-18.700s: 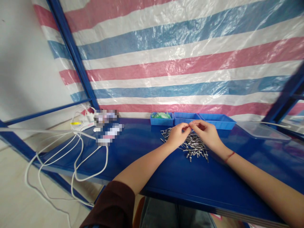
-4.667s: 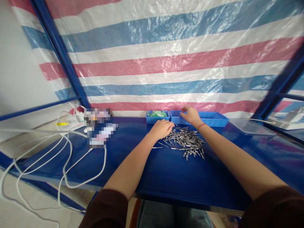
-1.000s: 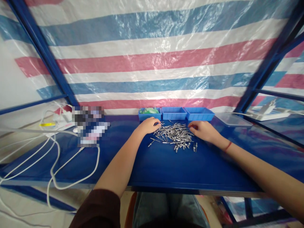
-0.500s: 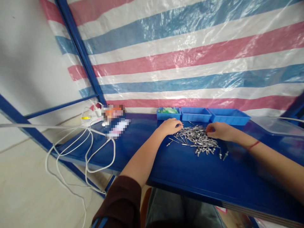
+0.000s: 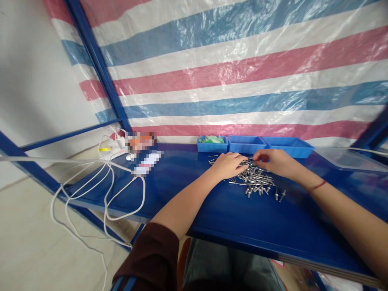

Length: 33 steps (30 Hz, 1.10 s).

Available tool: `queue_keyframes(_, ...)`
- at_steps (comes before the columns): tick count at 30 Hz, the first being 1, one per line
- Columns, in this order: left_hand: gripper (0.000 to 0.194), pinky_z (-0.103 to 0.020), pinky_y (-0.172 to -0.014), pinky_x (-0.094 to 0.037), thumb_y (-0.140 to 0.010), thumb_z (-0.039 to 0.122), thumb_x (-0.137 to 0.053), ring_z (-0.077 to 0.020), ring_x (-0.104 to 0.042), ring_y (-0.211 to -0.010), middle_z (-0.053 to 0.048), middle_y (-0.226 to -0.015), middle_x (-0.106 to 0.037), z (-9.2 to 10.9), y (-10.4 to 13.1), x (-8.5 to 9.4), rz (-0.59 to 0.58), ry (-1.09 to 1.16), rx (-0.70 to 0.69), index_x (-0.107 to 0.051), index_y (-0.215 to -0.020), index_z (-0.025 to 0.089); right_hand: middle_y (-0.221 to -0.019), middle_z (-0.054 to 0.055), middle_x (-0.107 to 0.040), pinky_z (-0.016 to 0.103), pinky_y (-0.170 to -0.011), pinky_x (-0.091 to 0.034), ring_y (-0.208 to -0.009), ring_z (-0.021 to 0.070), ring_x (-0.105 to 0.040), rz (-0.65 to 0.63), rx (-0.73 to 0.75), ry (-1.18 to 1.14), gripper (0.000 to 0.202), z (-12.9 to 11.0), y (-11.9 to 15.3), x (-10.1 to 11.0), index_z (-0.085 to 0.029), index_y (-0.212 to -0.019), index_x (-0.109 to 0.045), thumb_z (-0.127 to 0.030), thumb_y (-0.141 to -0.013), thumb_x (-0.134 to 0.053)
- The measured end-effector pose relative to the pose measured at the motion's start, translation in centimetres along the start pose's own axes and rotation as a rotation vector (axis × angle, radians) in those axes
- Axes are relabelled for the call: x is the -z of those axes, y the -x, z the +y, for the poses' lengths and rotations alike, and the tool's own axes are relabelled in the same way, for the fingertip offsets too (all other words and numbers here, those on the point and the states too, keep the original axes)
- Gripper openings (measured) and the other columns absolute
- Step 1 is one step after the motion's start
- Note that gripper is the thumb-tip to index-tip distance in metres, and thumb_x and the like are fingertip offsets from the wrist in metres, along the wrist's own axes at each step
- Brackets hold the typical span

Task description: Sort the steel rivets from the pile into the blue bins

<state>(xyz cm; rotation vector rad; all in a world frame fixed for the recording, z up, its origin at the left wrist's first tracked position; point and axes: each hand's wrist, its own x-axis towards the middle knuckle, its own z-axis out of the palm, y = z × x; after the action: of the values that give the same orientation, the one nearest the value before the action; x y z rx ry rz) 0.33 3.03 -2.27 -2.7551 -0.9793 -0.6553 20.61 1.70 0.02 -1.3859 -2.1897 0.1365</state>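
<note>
Two hands (image 5: 229,165), one pile of pins (image 5: 256,180) too many to count, two loose pins (image 5: 282,196) at its four o'clock, three boxes (image 5: 247,149) at twelve, one red string (image 5: 317,186) at three

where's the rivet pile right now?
Head view, right of centre: the rivet pile lies on the blue table, partly hidden by the left hand and right hand, in front of the middle blue bin.

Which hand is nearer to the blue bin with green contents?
Left. The left hand is in front of the bin, slightly rightward; the right hand is farther right.
</note>
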Motion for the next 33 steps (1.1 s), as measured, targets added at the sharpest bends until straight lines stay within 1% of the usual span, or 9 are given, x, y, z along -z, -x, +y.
queue_keyframes(2, 0.038, -0.034, -0.085, -0.047, -0.093, 0.041, -0.038, -0.0218, -0.059, -0.102, -0.008, -0.111, -0.062, 0.9, -0.2, -0.1, 0.037, -0.042, 0.032, -0.054, -0.120, 0.019, -0.072, 0.001, -0.067, 0.030, -0.060, -0.046, -0.062, 0.0166, -0.060, 0.067, 0.030, -0.089, 0.013, -0.8, 0.1, -0.1, -0.022, -0.079, -0.063, -0.027, -0.070, -0.056)
queue_keyframes(5, 0.037, -0.031, -0.079, -0.048, -0.095, 0.036, -0.032, -0.0208, -0.062, -0.093, -0.009, -0.104, -0.063, 1.7, -0.3, -0.4, 0.057, -0.068, 0.105, -0.056, -0.114, 0.015, -0.080, 0.003, -0.068, 0.030, -0.063, -0.048, -0.070, 0.0173, -0.063, 0.152, 0.044, -0.212, 0.018, -1.9, 0.1, -0.8, -0.020, -0.087, -0.063, -0.029, -0.073, -0.056)
queue_keyframes(8, 0.032, -0.028, -0.075, -0.048, -0.096, 0.028, -0.030, -0.0189, -0.063, -0.089, -0.008, -0.099, -0.064, 1.8, -0.4, -0.6, 0.075, -0.039, 0.170, -0.058, -0.105, 0.015, -0.081, 0.004, -0.069, 0.032, -0.065, -0.049, -0.072, 0.0185, -0.063, 0.266, -0.002, -0.263, 0.019, -2.7, 0.1, -2.0, -0.019, -0.088, -0.063, -0.030, -0.074, -0.057)
queue_keyframes(12, 0.029, -0.027, -0.076, -0.047, -0.096, 0.026, -0.032, -0.0182, -0.063, -0.089, -0.007, -0.094, -0.063, 1.4, -0.6, -0.4, 0.139, 0.036, 0.221, -0.059, -0.095, 0.017, -0.088, 0.008, -0.068, 0.034, -0.065, -0.050, -0.071, 0.0192, -0.063, 0.422, -0.109, -0.404, 0.027, -3.1, 0.0, -3.6, -0.017, -0.094, -0.062, -0.035, -0.075, -0.059)
queue_keyframes(14, 0.027, -0.026, -0.076, -0.047, -0.095, 0.025, -0.033, -0.0181, -0.063, -0.089, -0.006, -0.093, -0.063, 1.3, -0.6, -0.4, 0.169, 0.070, 0.231, -0.059, -0.094, 0.017, -0.090, 0.008, -0.068, 0.036, -0.069, -0.051, -0.073, 0.0197, -0.063, 0.446, -0.127, -0.452, 0.026, -3.1, 0.0, -4.2, -0.017, -0.089, -0.063, -0.038, -0.076, -0.057)
queue_keyframes(18, 0.024, -0.027, -0.076, -0.048, -0.094, 0.027, -0.036, -0.0179, -0.063, -0.087, -0.005, -0.093, -0.064, 1.7, -0.6, -0.3, 0.175, 0.091, 0.239, -0.058, -0.094, 0.018, -0.088, 0.009, -0.068, 0.039, -0.077, -0.050, -0.079, 0.0216, -0.063, 0.480, -0.111, -0.472, 0.025, -2.9, 0.0, -4.4, -0.017, -0.080, -0.065, -0.040, -0.077, -0.057)
queue_keyframes(25, 0.024, -0.027, -0.079, -0.048, -0.094, 0.024, -0.036, -0.0179, -0.062, -0.091, -0.006, -0.097, -0.063, 2.5, -0.6, 0.1, 0.220, 0.046, 0.192, -0.057, -0.103, 0.017, -0.094, 0.009, -0.069, 0.039, -0.075, -0.050, -0.080, 0.0210, -0.062, 0.534, -0.086, -0.471, 0.027, -3.2, -0.1, -3.9, -0.017, -0.086, -0.067, -0.040, -0.079, -0.054)
queue_keyframes(28, 0.023, -0.026, -0.078, -0.048, -0.094, 0.023, -0.036, -0.0169, -0.062, -0.089, -0.006, -0.097, -0.063, 2.4, -0.7, 0.0, 0.239, 0.082, 0.214, -0.057, -0.099, 0.018, -0.093, 0.010, -0.068, 0.039, -0.073, -0.051, -0.077, 0.0206, -0.062, 0.545, -0.107, -0.516, 0.029, -3.4, 0.0, -3.9, -0.016, -0.088, -0.066, -0.041, -0.076, -0.057)
queue_keyframes(33, 0.021, -0.026, -0.076, -0.049, -0.094, 0.025, -0.038, -0.0163, -0.062, -0.085, -0.004, -0.091, -0.064, 2.2, -0.6, -0.1, 0.255, 0.125, 0.234, -0.058, -0.091, 0.018, -0.084, 0.009, -0.067, 0.038, -0.072, -0.050, -0.073, 0.0199, -0.061, 0.532, -0.119, -0.503, 0.027, -3.7, 0.1, -3.7, -0.016, -0.078, -0.065, -0.042, -0.075, -0.059)
